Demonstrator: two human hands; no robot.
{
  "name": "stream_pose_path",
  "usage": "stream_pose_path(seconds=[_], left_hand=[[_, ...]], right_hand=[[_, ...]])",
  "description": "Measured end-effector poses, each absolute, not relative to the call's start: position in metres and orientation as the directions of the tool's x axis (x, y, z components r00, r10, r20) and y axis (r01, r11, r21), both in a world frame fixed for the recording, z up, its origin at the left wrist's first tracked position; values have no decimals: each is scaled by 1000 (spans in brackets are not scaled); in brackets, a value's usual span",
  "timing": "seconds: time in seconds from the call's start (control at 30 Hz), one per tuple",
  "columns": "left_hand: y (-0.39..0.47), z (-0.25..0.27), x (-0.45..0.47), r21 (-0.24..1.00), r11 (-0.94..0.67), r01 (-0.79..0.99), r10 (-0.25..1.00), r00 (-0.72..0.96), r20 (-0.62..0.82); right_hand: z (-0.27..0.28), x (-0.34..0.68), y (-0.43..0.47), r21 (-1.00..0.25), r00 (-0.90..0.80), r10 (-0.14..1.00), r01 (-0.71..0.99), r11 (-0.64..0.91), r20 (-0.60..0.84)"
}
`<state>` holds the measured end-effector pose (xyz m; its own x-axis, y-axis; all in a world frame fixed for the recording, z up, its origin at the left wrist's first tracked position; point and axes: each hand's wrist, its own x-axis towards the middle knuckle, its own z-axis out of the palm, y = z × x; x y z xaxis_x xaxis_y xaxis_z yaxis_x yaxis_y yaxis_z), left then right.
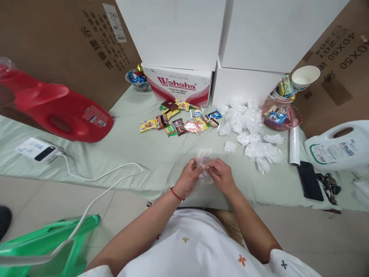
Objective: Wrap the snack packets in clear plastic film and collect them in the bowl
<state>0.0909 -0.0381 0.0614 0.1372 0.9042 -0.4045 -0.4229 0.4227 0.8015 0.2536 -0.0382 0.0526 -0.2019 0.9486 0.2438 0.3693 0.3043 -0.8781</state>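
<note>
A crumpled clear plastic bag is between my two hands, close to the near edge of the cloth-covered table. My left hand, with a red cord at the wrist, pinches its left side. From the right, my right hand grips the same plastic with fingers bent. Beyond them lies a loose spread of wrapped snacks in yellow, brown, green and pink. To the right of the snacks is a heap of bunched clear plastic bags, with one small bunch nearest my hands.
White boxes are stacked behind. At left are a red detergent jug, a white device with a cable and a green stool. At right stand candy bowls, a plastic roll, a white jug, a phone and keys.
</note>
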Motion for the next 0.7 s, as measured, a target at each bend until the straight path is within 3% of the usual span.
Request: stream_pose_path(seconds=[0.13,0.2,0.27,0.47,0.6,0.7], left_hand=[[-39,54,81,791,456,-408,886,125,-446],[-37,52,73,756,430,-494,885,63,-462],[-34,53,66,704,412,-578,878,44,-477],[-35,62,65,673,446,-590,868,104,-485],[-39,62,73,733,476,-486,876,189,-443],[-41,57,73,808,432,-400,898,111,-425]], right_hand=[[43,257,-36,-1000,74,997,17,-17,-15],[39,265,-37,-972,168,970,-186,-144,-176],[36,276,-41,-931,149,949,-287,-226,-277],[38,300,-49,-922,35,955,-273,-275,-295],[50,290,-38,-886,-21,926,-282,-368,-377],[57,274,-31,-903,11,923,-210,-374,-384]])
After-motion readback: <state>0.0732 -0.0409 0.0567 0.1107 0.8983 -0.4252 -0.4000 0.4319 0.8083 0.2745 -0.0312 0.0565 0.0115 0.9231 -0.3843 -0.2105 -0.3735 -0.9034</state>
